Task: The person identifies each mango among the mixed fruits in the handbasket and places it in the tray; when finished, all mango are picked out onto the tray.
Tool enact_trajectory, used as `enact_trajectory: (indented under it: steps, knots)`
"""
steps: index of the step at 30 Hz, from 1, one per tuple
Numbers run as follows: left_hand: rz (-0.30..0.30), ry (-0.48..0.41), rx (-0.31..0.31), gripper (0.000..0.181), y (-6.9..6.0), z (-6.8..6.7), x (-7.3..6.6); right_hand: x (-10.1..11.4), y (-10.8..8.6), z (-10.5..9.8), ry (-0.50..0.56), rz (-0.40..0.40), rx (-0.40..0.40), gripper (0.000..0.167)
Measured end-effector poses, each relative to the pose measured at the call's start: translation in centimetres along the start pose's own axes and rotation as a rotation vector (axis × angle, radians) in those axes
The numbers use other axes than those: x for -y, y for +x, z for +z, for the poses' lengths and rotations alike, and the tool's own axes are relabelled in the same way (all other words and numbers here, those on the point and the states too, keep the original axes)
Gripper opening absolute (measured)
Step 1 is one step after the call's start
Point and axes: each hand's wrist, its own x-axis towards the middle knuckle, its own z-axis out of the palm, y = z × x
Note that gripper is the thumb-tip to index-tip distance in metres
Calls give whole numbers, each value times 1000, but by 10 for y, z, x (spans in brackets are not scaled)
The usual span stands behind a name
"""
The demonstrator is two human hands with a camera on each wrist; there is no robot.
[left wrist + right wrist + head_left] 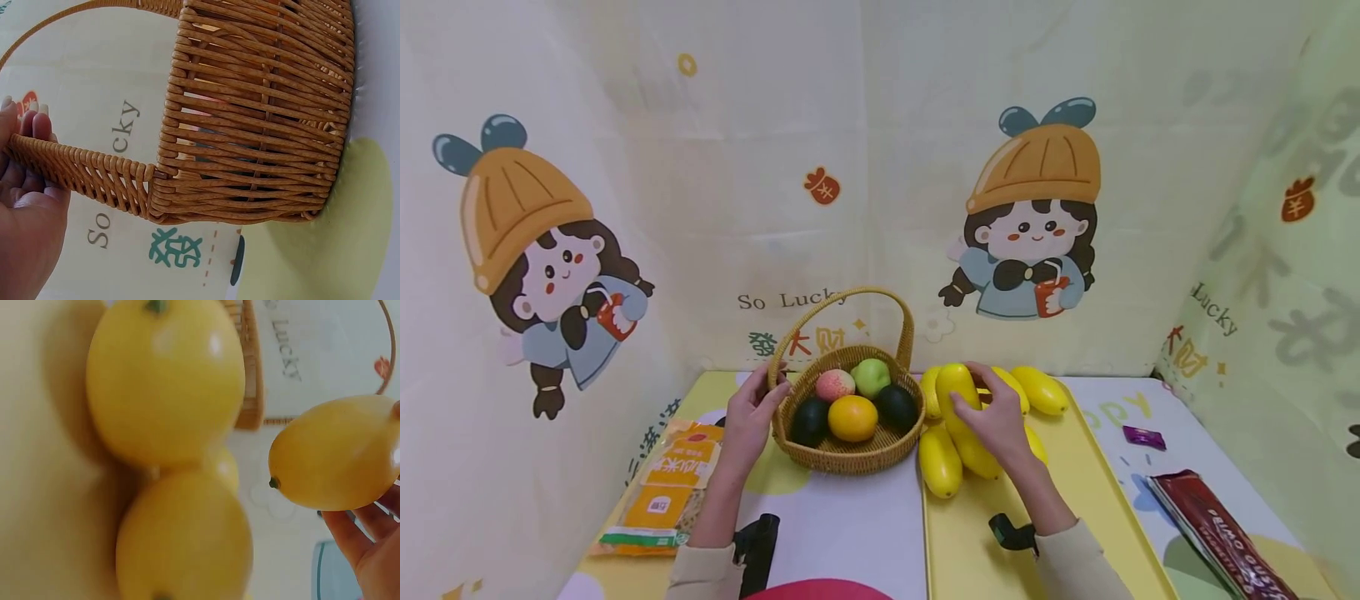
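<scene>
My left hand (751, 421) grips the left side of the handle of a brown wicker basket (850, 460); in the left wrist view the fingers (41, 125) curl round that woven handle. Inside the basket lie a pinkish peach (835, 385), a green apple-like fruit (871, 379), an orange fruit (853, 418) and two dark fruits (809, 422). Right of the basket, my right hand (1000, 419) holds a yellow mango (955, 382) above several others (940, 462). The right wrist view shows the held mango (337, 453) raised off the pile, with the fingers round its far end.
The mangoes lie on a yellow tray (1075, 508) with a raised edge. At left is an orange food bag (662, 496). Right of the tray are a small purple wrapper (1144, 437) and a dark red spaghetti packet (1221, 533). Printed cloth walls stand behind and at both sides.
</scene>
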Motion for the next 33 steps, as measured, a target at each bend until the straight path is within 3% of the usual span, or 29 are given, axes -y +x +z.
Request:
enact_trajectory:
  steps: [4, 11, 16, 21, 24, 29, 33]
  knots:
    - [5, 1, -2, 46, 0, 0, 0, -10, -2, -18, -32, 22, -22, 47]
    - [-5, -8, 3, 47, 1, 0, -1, -26, -3, -48, -78, 26, -134, 47]
    - [-24, -6, -1, 42, -1, 1, -9, -38, -2, -65, -111, 53, -175, 47]
    - [-14, -10, -6, 44, 1, 1, 0, -52, -6, -82, -217, 85, -208, 49]
    - [2, -10, -13, 44, 0, 1, 1, -62, -9, -90, -305, 136, -180, 52]
    - [29, -12, -6, 45, 0, 1, 0, -75, -15, -102, -363, 300, -71, 60]
    - [5, -16, -5, 45, 1, 2, -1, -80, -17, -109, -397, 383, 38, 66]
